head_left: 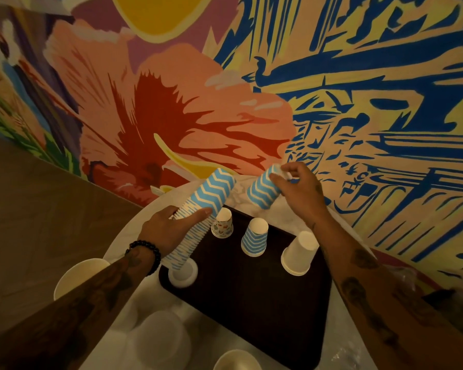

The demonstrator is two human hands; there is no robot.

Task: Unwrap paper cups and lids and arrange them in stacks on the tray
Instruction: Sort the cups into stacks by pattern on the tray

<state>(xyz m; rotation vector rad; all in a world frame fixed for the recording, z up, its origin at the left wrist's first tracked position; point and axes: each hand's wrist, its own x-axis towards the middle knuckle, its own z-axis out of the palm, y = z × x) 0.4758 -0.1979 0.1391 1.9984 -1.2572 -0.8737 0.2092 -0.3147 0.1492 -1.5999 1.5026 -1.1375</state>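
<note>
Tall stack of blue zigzag cups (198,217) is leaning over the tray (251,303). Its long axis is running from the tray's near-left corner up and away past the far-left corner, with mouths facing down and closed bottoms pointing up. Its lower end is sitting on a white lid pile (182,275) at that near-left corner.

Left hand (169,231) is coming in from left of the tray, palm down, beaded bracelet (145,256) on the wrist. Its grip is clamping round the tall stack's middle, one finger stretching across it.

Short stack of blue zigzag cups (263,189) is hanging above the tray's far edge, tilted. The wide mouth is pointing down toward the tray, the narrow end up toward the mural wall (358,89).

Right hand (297,188) is arching over from the tray's right side, wrist bent, its grip closing on the short stack's upper end.

Standing upside down on the tray's far half, left to right:
- a small patterned cup (222,222)
- a striped cup stack (255,237)
- a white cup stack (300,253)

White tabletop (254,198) is showing just beyond the tray.
</note>
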